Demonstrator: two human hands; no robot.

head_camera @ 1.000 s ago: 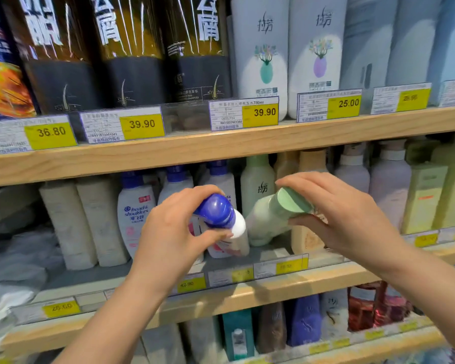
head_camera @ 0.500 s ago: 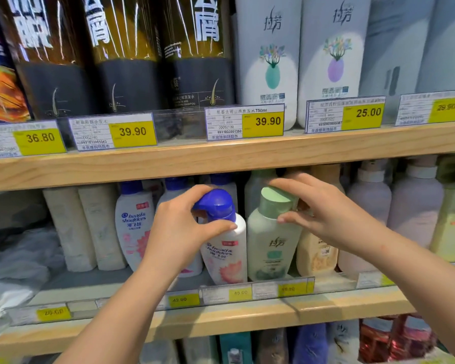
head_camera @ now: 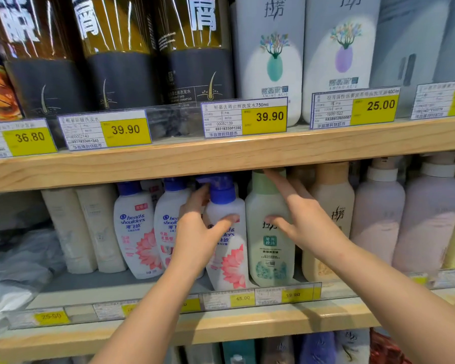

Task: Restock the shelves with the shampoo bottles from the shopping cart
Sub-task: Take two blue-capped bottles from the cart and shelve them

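A white Head & Shoulders shampoo bottle (head_camera: 231, 264) with a blue pump cap stands upright on the middle shelf (head_camera: 247, 321). My left hand (head_camera: 199, 235) grips its upper body, thumb across the front and fingers behind. Right beside it stands a pale green shampoo bottle (head_camera: 271, 261) with a green cap. My right hand (head_camera: 309, 227) lies against that bottle's right side, fingers stretched straight up toward the cap and thumb touching the front label. Both bottles sit at the shelf's front edge. The shopping cart is out of view.
Two more Head & Shoulders bottles (head_camera: 139, 232) and white tubes (head_camera: 84, 232) stand to the left, beige (head_camera: 331, 200) and lilac bottles (head_camera: 378, 214) to the right. The upper shelf board (head_camera: 221, 158) hangs just above the caps. Crumpled plastic (head_camera: 13, 271) fills the shelf's left end.
Both bottles went from tilted in my hands to standing upright on the shelf. My hands slid from the caps down to the bottle bodies, and my right fingers straightened.
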